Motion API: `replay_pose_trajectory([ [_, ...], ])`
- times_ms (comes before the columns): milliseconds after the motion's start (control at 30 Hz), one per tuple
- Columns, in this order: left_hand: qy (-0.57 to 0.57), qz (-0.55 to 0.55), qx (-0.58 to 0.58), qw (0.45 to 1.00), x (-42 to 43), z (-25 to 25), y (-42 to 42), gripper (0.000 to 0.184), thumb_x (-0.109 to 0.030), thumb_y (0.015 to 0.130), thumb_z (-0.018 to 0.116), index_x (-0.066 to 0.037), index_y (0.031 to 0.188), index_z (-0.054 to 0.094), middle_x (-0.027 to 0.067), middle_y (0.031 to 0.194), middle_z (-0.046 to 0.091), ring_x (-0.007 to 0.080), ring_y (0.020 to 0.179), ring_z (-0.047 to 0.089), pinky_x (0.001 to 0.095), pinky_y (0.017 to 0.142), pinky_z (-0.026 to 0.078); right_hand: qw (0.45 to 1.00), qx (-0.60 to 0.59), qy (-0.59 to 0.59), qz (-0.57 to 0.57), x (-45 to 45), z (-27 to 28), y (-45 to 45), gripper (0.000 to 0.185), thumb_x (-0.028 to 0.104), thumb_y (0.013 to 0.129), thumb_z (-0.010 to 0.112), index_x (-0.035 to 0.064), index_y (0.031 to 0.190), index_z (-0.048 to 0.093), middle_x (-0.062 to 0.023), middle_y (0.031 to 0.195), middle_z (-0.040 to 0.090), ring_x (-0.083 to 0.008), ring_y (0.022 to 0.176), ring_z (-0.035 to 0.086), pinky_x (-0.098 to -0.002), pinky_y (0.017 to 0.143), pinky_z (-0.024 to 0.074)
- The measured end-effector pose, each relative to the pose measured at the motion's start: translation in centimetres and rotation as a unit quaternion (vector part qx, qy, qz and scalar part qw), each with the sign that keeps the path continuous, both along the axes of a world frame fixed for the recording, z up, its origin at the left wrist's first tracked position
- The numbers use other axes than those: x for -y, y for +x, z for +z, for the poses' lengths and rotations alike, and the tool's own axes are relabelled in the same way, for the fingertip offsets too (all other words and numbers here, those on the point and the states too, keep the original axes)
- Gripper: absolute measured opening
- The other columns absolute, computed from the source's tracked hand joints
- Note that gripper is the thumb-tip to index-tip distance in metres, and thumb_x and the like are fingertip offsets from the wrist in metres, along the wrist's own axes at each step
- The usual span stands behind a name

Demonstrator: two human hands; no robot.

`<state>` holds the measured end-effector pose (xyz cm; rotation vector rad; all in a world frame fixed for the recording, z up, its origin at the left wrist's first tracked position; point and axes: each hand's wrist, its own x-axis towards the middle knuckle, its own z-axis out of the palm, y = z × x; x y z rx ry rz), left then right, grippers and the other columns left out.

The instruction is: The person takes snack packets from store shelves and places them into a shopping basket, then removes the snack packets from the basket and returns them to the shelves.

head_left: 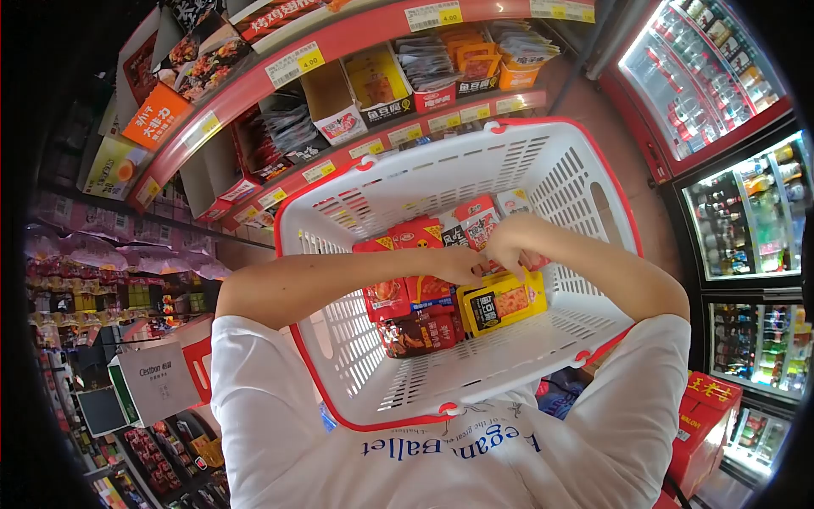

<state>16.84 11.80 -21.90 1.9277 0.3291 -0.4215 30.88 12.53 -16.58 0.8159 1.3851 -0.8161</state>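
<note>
A white shopping basket (339, 373) with a red rim holds several packaged snacks. Both of my arms reach down into it. My left hand (462, 265) has its fingers curled together beside the upper edge of a yellow snack packet (502, 304). Close by on the right, my right hand (517, 242) bends downward with its fingers drawn in at the top of that packet. What either set of fingers grips is hidden. Red snack packets (407, 237) lie to the left, above a dark red-brown packet (420, 335). A white-and-red packet (476, 219) sits behind my hands.
Beyond the basket's far rim stands a curved snack shelf (373, 140) with open display boxes and price tags. Lit drink coolers (746, 204) line the right side. At lower right is a red carton (704, 424); more stocked shelves (161, 441) are at left.
</note>
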Motion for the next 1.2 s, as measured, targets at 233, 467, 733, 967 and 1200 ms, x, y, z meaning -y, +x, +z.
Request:
replay_pose_trajectory([
  [233, -0.019, -0.045, 0.012, 0.999, 1.7, 0.0, 0.2, 0.053, -0.036, 0.088, 0.062, 0.001, 0.125, 0.054, 0.0156, 0.105, 0.066, 0.0266, 0.095, 0.063, 0.0363, 0.086, 0.05, 0.998, -0.042, -0.036, 0.041, 1.1, -2.7, 0.0, 0.053, 0.035, 0.068, 0.085, 0.0017, 0.106, 0.069, -0.0111, 0.103, 0.07, -0.0247, 0.09, 0.067, -0.0359, 0.078, 0.0539],
  [467, 0.015, -0.036, -0.017, 0.999, 3.3, 0.4, 0.2, 0.06, -0.044, 0.088, 0.061, 0.005, 0.122, 0.052, 0.0217, 0.102, 0.064, 0.0312, 0.093, 0.062, 0.039, 0.082, 0.048, 0.988, -0.055, 0.01, 0.14, 3.0, -0.5, -1.9, 0.064, 0.037, 0.06, 0.088, 0.0077, 0.113, 0.067, -0.0116, 0.106, 0.069, -0.027, 0.09, 0.067, -0.0386, 0.076, 0.0533],
  [733, 0.0, -0.093, 0.004, 0.996, 0.6, 1.0, 1.1, 0.057, -0.042, 0.086, 0.064, 0.005, 0.118, 0.056, 0.0159, 0.095, 0.064, 0.0242, 0.087, 0.06, 0.0358, 0.077, 0.048, 0.994, -0.089, -0.047, 0.038, 0.4, -2.4, 0.5, 0.059, 0.045, 0.062, 0.084, 0.0061, 0.104, 0.072, -0.0088, 0.097, 0.071, -0.0226, 0.087, 0.065, -0.0369, 0.077, 0.0501],
  [967, -0.108, -0.073, -0.103, 0.986, -3.5, 7.4, 1.1, 0.058, -0.048, 0.086, 0.067, 0.001, 0.115, 0.061, 0.0093, 0.106, 0.066, 0.0162, 0.099, 0.06, 0.0293, 0.081, 0.048, 0.925, -0.364, -0.087, -0.071, -4.1, 3.7, 3.2, 0.053, 0.05, 0.08, 0.07, -0.0009, 0.097, 0.07, -0.0077, 0.082, 0.069, -0.017, 0.071, 0.061, -0.0299, 0.063, 0.0462],
  [1200, -0.178, 0.018, -0.077, 0.981, -8.4, 17.1, -1.0, 0.057, -0.044, 0.081, 0.072, 0.005, 0.108, 0.062, 0.0087, 0.098, 0.066, 0.0123, 0.089, 0.061, 0.027, 0.075, 0.049, 0.829, -0.466, 0.022, -0.306, -5.1, 11.1, 6.8, 0.047, 0.041, 0.088, 0.066, -0.0019, 0.109, 0.065, -0.0047, 0.094, 0.069, -0.0085, 0.079, 0.063, -0.0245, 0.071, 0.0495],
])
